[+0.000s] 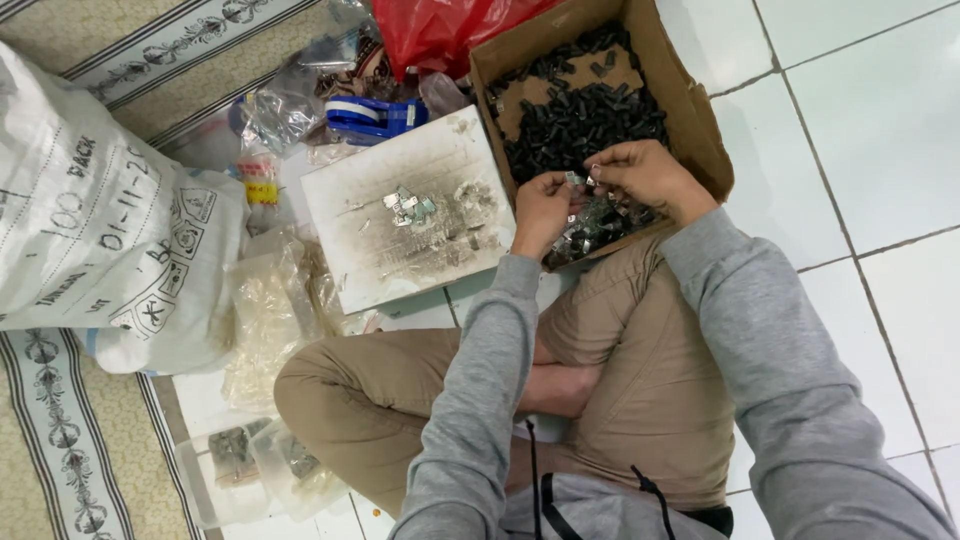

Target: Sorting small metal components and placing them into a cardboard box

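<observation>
Both hands — left hand (541, 205), right hand (645, 172) — pinch one small metal clip (575, 179) over the box's near edge; black pieces (580, 115) fill the cardboard box (700, 120), few clips (408, 206) lie on the board (360, 250).

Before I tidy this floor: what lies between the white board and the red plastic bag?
In the head view, a blue tape dispenser lies between the white board and the red bag, beside crumpled clear plastic bags.

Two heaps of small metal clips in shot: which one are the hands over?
The heap in the cardboard box, at its near corner, under both hands. The other, smaller heap lies apart on the white board, left of the left hand.
</observation>
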